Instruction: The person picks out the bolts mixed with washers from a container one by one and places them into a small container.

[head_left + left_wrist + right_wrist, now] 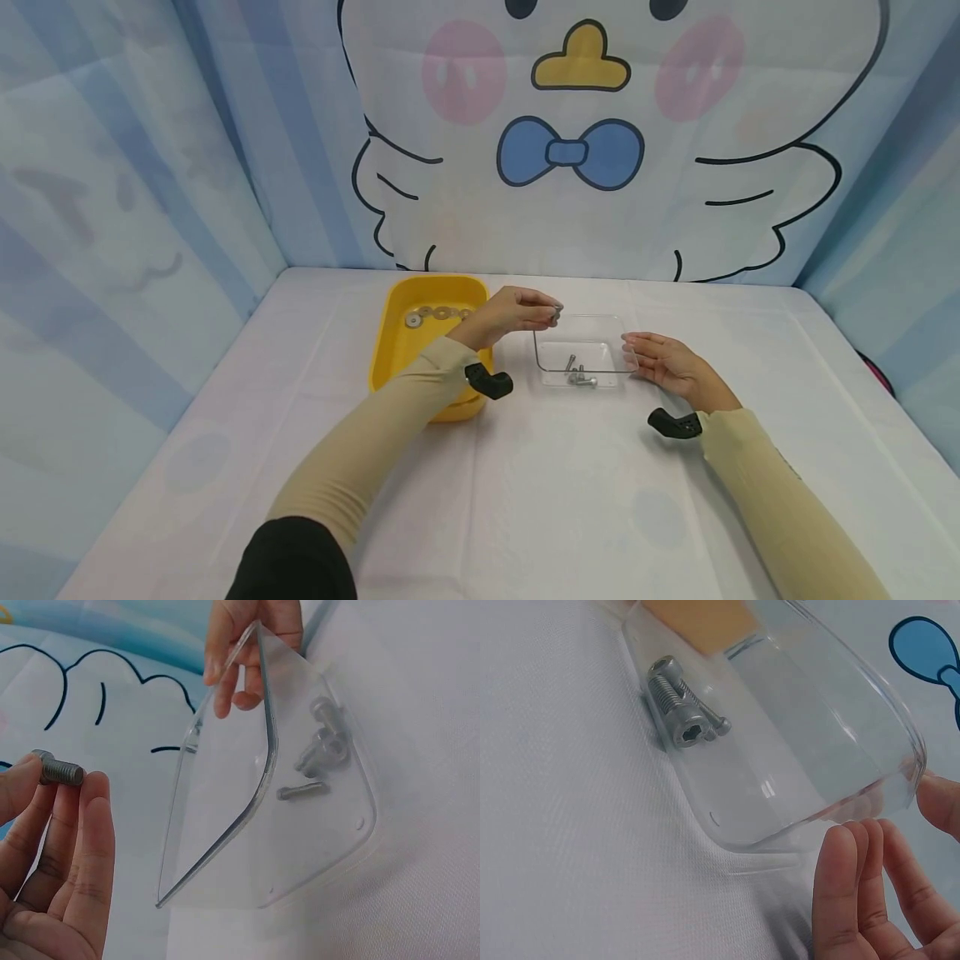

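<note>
My left hand (510, 317) pinches a grey metal bolt (61, 771) between thumb and fingers, its threaded end showing. It is raised beside the upper left of a clear plastic box (537, 354). Inside that box lie several socket-head bolts (691, 729) of different sizes, gathered toward the near side. At the right end of the box is my right hand (667, 362). Its thumb meets the rim corner and its fingers lie along the outer wall, holding the box in place.
To the left stands a yellow tray (381, 350), partly covered by the left forearm. Several flat washers (413, 320) lie in it. A white cloth (555, 500) covers the table, and a printed curtain (465, 208) hangs along the back.
</note>
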Tool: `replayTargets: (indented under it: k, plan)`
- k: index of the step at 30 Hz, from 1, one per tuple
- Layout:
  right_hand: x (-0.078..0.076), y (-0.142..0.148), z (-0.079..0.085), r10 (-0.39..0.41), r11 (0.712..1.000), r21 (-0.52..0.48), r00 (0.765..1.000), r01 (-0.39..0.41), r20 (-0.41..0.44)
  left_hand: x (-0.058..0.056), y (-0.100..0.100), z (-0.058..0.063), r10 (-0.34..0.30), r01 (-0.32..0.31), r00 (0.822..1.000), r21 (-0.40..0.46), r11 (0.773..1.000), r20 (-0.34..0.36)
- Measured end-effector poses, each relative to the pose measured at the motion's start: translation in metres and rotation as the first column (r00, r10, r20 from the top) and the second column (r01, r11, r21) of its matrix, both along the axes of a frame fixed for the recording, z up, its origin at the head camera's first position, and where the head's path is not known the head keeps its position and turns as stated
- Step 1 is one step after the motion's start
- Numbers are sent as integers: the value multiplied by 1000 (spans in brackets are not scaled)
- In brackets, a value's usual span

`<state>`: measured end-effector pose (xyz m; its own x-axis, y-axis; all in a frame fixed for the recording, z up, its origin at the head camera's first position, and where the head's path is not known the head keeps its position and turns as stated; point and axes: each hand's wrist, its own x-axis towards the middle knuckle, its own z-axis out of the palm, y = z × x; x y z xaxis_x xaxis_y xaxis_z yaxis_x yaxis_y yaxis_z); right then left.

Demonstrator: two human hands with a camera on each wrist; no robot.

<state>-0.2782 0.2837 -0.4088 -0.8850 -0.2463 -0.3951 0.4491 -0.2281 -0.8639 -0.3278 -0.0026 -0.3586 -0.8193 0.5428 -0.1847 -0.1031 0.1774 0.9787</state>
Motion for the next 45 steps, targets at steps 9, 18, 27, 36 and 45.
replayTargets:
  k: [9,18,27,36,45]
  plan:
    - [1,0,1,4,1000,16,1000,-4,0,-2,1,-3,22,-22,1000,-3,1000,7]
    - [1,0,1,12,1000,12,1000,-12,7,0,1,-4,26,-27,999,5,1000,18]
    - [1,1,1,-6,1000,14,1000,6,29,-1,1,-6,32,-32,999,-11,999,18]
    - [-2,0,-1,-7,1000,23,999,6,32,1,6,-6,70,-64,997,-123,990,44]
    - [0,0,2,-11,1000,18,999,11,39,3,7,-7,143,-120,986,-225,967,89]
